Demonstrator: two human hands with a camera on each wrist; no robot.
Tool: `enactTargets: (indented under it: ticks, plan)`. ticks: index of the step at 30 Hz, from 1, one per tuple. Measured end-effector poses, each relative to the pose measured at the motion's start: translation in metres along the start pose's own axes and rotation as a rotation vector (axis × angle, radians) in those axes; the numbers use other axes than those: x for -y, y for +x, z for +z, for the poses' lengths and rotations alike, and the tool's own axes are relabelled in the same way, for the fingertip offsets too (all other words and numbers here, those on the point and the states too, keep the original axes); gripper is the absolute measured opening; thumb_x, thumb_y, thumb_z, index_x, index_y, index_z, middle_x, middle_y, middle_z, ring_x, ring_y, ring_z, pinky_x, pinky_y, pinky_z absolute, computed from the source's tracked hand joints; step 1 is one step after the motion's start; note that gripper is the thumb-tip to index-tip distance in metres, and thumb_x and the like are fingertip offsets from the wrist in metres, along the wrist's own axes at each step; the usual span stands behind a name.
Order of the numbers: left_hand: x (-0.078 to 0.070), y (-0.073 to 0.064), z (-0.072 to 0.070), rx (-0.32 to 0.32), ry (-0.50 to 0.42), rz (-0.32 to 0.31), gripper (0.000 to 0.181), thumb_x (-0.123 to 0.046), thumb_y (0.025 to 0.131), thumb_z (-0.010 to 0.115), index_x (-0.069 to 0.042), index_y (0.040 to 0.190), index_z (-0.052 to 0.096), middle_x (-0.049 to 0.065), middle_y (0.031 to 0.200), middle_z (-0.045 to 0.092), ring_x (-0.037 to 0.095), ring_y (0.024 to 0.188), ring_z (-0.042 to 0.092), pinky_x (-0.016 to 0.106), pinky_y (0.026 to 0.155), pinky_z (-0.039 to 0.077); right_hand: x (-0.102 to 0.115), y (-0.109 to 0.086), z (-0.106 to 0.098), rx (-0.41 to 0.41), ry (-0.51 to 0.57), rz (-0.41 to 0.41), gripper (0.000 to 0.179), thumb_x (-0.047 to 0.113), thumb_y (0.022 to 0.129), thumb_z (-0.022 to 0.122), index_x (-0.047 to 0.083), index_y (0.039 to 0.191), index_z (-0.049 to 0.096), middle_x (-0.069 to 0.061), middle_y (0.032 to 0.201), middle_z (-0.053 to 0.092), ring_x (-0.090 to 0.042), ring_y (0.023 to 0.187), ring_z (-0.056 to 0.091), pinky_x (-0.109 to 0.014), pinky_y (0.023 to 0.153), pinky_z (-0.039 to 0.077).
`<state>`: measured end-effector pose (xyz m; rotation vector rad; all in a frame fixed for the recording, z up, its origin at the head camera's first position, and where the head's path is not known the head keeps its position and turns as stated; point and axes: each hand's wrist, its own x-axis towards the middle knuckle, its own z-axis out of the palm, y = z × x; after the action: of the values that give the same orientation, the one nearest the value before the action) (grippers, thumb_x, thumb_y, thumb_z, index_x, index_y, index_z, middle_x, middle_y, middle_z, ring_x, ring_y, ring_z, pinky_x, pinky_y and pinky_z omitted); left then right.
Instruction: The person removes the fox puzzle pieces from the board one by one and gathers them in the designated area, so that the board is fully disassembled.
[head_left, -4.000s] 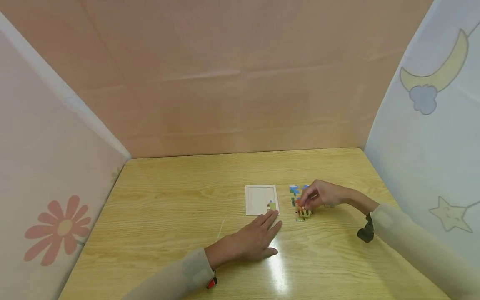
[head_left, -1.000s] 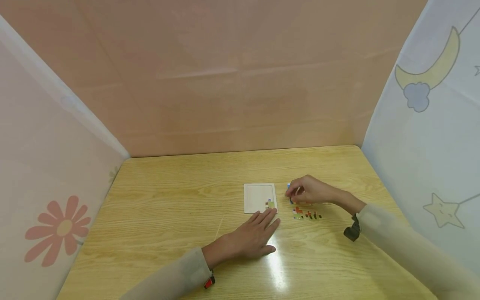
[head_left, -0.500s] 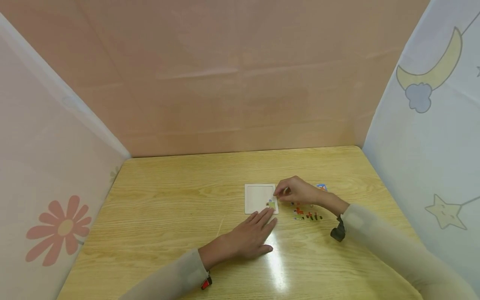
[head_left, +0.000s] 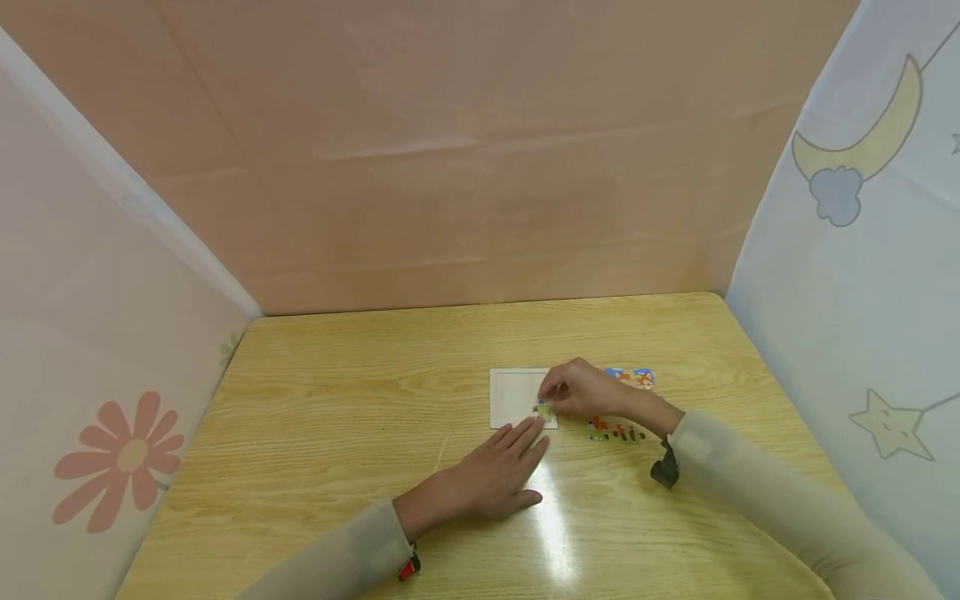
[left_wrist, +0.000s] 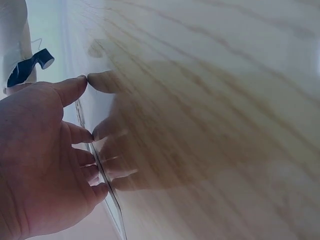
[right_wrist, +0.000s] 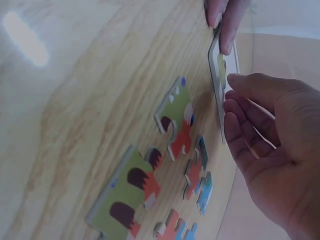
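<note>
A square, pale puzzle tray (head_left: 493, 400) lies on the table, with a green puzzle piece (head_left: 544, 412) in its near right corner. My left hand (head_left: 498, 473) lies flat, fingers extended, its fingertips at the tray's near edge; in the left wrist view the fingers (left_wrist: 80, 134) touch that edge. My right hand (head_left: 581, 387) is over the tray's right side, thumb and fingertips drawn together just beyond the green piece. It pinches a puzzle piece that the fingers almost wholly hide. In the right wrist view the fingertips of my right hand (right_wrist: 270, 125) are close against the tray (right_wrist: 216, 70).
Right of the tray lie several loose puzzle pieces: a fox-face piece (head_left: 643, 377) farther back, a green and orange one (right_wrist: 175, 110) nearer, and another with dark brown shapes (right_wrist: 122, 190). Behind the wooden table (head_left: 360, 375) hangs a peach-coloured cloth (head_left: 480, 208).
My right hand went from the loose pieces, where it was picking at the leftmost ones, leftward to the tray with a puzzle piece. My left hand stays by the tray's near edge, shifting only slightly.
</note>
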<state>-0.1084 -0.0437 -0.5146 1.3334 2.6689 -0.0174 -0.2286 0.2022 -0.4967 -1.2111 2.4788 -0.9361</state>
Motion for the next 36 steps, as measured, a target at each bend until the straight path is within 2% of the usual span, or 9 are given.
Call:
enactTargets:
  ticks: [4, 11, 22, 31, 36]
  plan:
    - [-0.001, 0.0, 0.0, 0.001, 0.003, -0.007, 0.078, -0.055, 0.111, 0.044, -0.005, 0.168, 0.026, 0.017, 0.177, 0.01, 0.029, 0.165, 0.009, 0.045, 0.131, 0.021, 0.003, -0.001, 0.003, 0.001, -0.031, -0.014, 0.02, -0.006, 0.086, 0.079, 0.005, 0.103, 0.081, -0.004, 0.103, 0.079, -0.015, 0.092, 0.072, -0.03, 0.083, 0.062]
    - [-0.003, -0.003, -0.005, 0.012, -0.023, -0.009, 0.077, -0.053, 0.112, 0.044, -0.004, 0.168, 0.025, 0.018, 0.177, 0.009, 0.029, 0.165, 0.008, 0.046, 0.131, 0.021, 0.003, 0.0, 0.007, -0.009, -0.02, -0.013, 0.021, -0.007, 0.083, 0.08, 0.005, 0.101, 0.08, -0.004, 0.102, 0.078, -0.014, 0.09, 0.072, -0.029, 0.081, 0.062]
    - [-0.005, -0.003, -0.008, 0.032, -0.034, -0.02, 0.077, -0.052, 0.111, 0.046, -0.004, 0.168, 0.024, 0.018, 0.177, 0.01, 0.029, 0.165, 0.008, 0.046, 0.131, 0.021, -0.001, -0.001, 0.01, -0.02, 0.117, 0.085, 0.019, -0.004, 0.088, 0.08, 0.008, 0.102, 0.081, -0.002, 0.104, 0.076, -0.016, 0.095, 0.073, -0.029, 0.085, 0.062]
    - [-0.005, -0.002, -0.006, 0.007, -0.009, -0.028, 0.078, -0.053, 0.111, 0.048, -0.004, 0.168, 0.026, 0.018, 0.177, 0.013, 0.03, 0.164, 0.011, 0.049, 0.13, 0.024, -0.001, -0.001, 0.01, -0.038, 0.165, 0.113, 0.017, -0.002, 0.09, 0.077, 0.01, 0.103, 0.081, 0.0, 0.103, 0.074, -0.013, 0.091, 0.072, -0.028, 0.083, 0.062]
    - [-0.006, -0.001, -0.005, 0.004, -0.003, -0.03, 0.078, -0.053, 0.11, 0.048, -0.005, 0.168, 0.026, 0.017, 0.177, 0.013, 0.03, 0.164, 0.012, 0.052, 0.129, 0.026, -0.003, -0.003, 0.012, -0.043, 0.206, 0.125, 0.015, -0.002, 0.092, 0.077, 0.007, 0.104, 0.08, -0.004, 0.105, 0.076, -0.014, 0.092, 0.074, -0.027, 0.083, 0.063]
